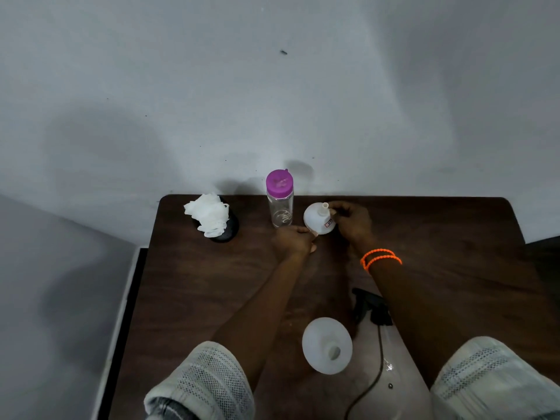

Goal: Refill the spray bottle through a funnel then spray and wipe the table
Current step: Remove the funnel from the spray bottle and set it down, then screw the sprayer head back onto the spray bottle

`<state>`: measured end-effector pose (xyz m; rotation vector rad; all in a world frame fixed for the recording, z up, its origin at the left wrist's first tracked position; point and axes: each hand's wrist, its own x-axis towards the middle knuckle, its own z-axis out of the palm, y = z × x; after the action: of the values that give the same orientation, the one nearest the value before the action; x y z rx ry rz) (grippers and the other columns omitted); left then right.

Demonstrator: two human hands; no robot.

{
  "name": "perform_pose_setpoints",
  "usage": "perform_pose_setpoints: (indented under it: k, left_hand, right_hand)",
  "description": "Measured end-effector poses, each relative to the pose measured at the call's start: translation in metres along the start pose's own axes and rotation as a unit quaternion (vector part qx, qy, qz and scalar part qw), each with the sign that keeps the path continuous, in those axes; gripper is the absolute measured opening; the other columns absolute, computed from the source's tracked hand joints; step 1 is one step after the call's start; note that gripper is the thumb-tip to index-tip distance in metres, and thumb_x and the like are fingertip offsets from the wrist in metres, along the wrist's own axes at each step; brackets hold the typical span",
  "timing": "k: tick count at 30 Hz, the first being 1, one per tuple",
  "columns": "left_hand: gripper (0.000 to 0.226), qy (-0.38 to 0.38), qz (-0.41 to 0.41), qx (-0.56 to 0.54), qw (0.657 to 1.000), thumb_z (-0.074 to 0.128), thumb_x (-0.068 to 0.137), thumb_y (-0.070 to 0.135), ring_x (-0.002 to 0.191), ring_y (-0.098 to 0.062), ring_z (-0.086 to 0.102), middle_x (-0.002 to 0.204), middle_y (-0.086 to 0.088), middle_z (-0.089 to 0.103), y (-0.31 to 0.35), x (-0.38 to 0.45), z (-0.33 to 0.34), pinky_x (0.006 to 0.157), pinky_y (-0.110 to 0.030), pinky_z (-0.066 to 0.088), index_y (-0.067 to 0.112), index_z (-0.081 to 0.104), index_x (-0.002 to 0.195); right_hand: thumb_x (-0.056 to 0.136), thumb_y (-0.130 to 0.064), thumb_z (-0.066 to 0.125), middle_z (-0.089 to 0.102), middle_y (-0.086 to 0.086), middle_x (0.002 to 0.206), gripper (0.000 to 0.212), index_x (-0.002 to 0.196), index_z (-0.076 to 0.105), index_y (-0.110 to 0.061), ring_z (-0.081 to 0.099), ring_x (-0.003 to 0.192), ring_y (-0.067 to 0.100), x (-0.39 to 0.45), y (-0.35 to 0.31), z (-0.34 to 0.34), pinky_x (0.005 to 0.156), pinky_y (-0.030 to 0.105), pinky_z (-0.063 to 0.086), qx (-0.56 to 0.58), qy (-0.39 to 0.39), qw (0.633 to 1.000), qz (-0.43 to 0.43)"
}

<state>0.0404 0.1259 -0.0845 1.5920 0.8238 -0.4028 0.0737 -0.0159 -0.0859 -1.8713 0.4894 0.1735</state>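
A white funnel (316, 219) lies mouth down with its spout pointing up, at the far middle of the dark table (439, 237). My right hand (353, 224) pinches the spout from the right. My left hand (292, 242) grips the funnel's near left rim. The white spray bottle body (325, 344) stands uncapped near me, its neck open. Its black trigger head (371, 309) lies just right of it, with the dip tube (379, 356) trailing toward me. A clear water bottle with a purple lid (279, 200) stands upright left of the funnel.
A crumpled white cloth (207, 215) rests on a black round object (225, 233) at the far left of the table. The table's far edge meets a grey wall. Its left edge drops off beside a pale floor strip.
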Motion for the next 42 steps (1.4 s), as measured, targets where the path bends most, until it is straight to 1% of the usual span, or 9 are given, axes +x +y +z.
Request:
perform_pose_setpoints:
  k: [5, 11, 18, 23, 28, 31, 35, 38, 42]
  left_hand:
    - [0.030, 0.001, 0.004, 0.019, 1.000, 0.086, 0.082, 0.007, 0.039, -0.005, 0.063, 0.054, 0.005, 0.068, 0.002, -0.005, -0.004, 0.076, -0.046, 0.066, 0.022, 0.071, 0.061]
    - [0.005, -0.017, 0.040, 0.001, 0.999, 0.080, 0.086, 0.001, 0.055, -0.012, 0.066, 0.084, -0.013, 0.075, -0.002, -0.037, -0.015, 0.067, -0.034, 0.064, 0.006, 0.079, 0.086]
    - [0.010, -0.066, 0.076, -0.020, 0.995, 0.077, 0.090, 0.005, 0.062, -0.008, 0.062, 0.079, -0.005, 0.072, -0.020, -0.088, -0.042, 0.059, -0.018, 0.056, 0.002, 0.078, 0.099]
    - [0.019, -0.110, 0.089, 0.004, 0.990, 0.069, 0.092, -0.002, 0.078, -0.010, 0.067, 0.093, -0.005, 0.076, -0.045, -0.129, -0.070, 0.068, -0.021, 0.056, 0.011, 0.076, 0.104]
    - [0.056, -0.247, 0.159, 0.089, 0.952, 0.065, 0.080, -0.020, 0.110, -0.016, 0.068, 0.118, -0.001, 0.072, -0.089, -0.153, -0.104, 0.088, -0.023, 0.057, 0.013, 0.067, 0.125]
    - [0.075, -0.314, 0.198, 0.114, 0.922, 0.084, 0.071, 0.008, 0.130, -0.011, 0.060, 0.141, 0.009, 0.062, -0.112, -0.164, -0.114, 0.103, -0.026, 0.053, 0.026, 0.058, 0.139]
    - [0.097, -0.253, 0.357, 0.208, 0.875, 0.095, 0.065, 0.022, 0.143, -0.016, 0.046, 0.157, 0.000, 0.045, -0.133, -0.171, -0.105, 0.119, -0.035, 0.040, 0.018, 0.048, 0.150]
    - [0.106, -0.206, 0.384, 0.239, 0.868, 0.098, 0.058, 0.022, 0.144, -0.021, 0.043, 0.158, -0.003, 0.042, -0.139, -0.174, -0.094, 0.121, -0.039, 0.036, 0.015, 0.047, 0.151]
    - [0.107, -0.145, 0.404, 0.237, 0.872, 0.103, 0.057, 0.026, 0.140, -0.022, 0.047, 0.154, -0.002, 0.051, -0.143, -0.180, -0.078, 0.119, -0.033, 0.036, 0.011, 0.051, 0.149]
  right_hand:
    - [0.086, -0.006, 0.072, 0.079, -0.003, 0.104, 0.029, 0.089, 0.079, -0.034, 0.072, 0.103, 0.017, -0.008, -0.005, -0.009, 0.099, 0.046, 0.057, 0.014, 0.009, 1.000, 0.004]
    - [0.089, -0.004, 0.071, 0.077, 0.002, 0.107, 0.028, 0.110, 0.077, -0.022, 0.071, 0.100, 0.018, -0.033, -0.004, -0.040, 0.095, 0.046, 0.058, -0.010, 0.011, 1.000, 0.013]
    - [0.087, 0.002, 0.073, 0.073, 0.018, 0.103, 0.026, 0.114, 0.073, -0.001, 0.065, 0.081, 0.018, -0.093, 0.009, -0.090, 0.055, 0.010, 0.050, -0.044, 0.029, 0.999, 0.014]
    - [0.084, -0.006, 0.079, 0.074, 0.017, 0.106, 0.027, 0.110, 0.075, 0.000, 0.068, 0.099, 0.023, -0.138, 0.027, -0.112, 0.067, 0.015, 0.048, -0.114, 0.059, 0.990, 0.055]
    - [0.078, -0.026, 0.086, 0.069, 0.002, 0.077, 0.015, 0.080, 0.073, -0.018, 0.065, 0.078, 0.018, -0.174, 0.053, -0.126, 0.073, 0.029, 0.048, -0.183, 0.003, 0.978, 0.100]
    - [0.072, -0.030, 0.090, 0.071, 0.006, 0.076, 0.023, 0.080, 0.073, -0.017, 0.070, 0.078, 0.026, -0.189, 0.062, -0.126, 0.073, 0.040, 0.058, -0.199, 0.003, 0.974, 0.106]
    - [0.069, -0.028, 0.092, 0.076, 0.016, 0.099, 0.043, 0.104, 0.075, -0.010, 0.072, 0.095, 0.033, -0.196, 0.065, -0.119, 0.084, 0.044, 0.059, -0.185, 0.016, 0.977, 0.102]
    - [0.072, -0.028, 0.091, 0.074, 0.017, 0.110, 0.047, 0.110, 0.073, -0.006, 0.069, 0.105, 0.033, -0.194, 0.060, -0.112, 0.083, 0.032, 0.052, -0.188, 0.023, 0.977, 0.101]
    - [0.073, -0.029, 0.091, 0.074, 0.018, 0.115, 0.052, 0.115, 0.073, -0.005, 0.069, 0.109, 0.034, -0.190, 0.059, -0.104, 0.082, 0.032, 0.049, -0.201, 0.026, 0.972, 0.117]
